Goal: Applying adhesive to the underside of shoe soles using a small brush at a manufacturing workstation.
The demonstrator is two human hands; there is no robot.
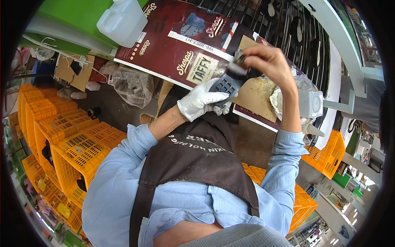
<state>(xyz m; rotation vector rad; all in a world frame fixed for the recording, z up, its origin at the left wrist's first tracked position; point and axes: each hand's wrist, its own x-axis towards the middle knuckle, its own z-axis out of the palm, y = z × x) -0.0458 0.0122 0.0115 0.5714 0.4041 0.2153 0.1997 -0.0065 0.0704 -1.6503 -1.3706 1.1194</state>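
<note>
In the middle of the view, my left hand (197, 102), in a white glove, is wrapped round a dark grey shoe sole (225, 87). The sole's raised square blocks face up and its far end tilts away to the right. My right hand (269, 61), bare, is bent over that far end with its fingers closed. Something small and greyish, smeared by motion, shows at the fingertips; its kind cannot be made out. Under both hands lies a maroon printed board (158, 53), with a stained piece of brown cardboard (257, 99) on it beside the sole.
A translucent plastic jug (122, 25) stands at the board's far left. To the right are a clear square container (310, 104) and crumpled plastic. Beyond the board, a dark slatted rack (284, 31) carries several sole pieces. Orange crates (84, 144) are stacked at my left.
</note>
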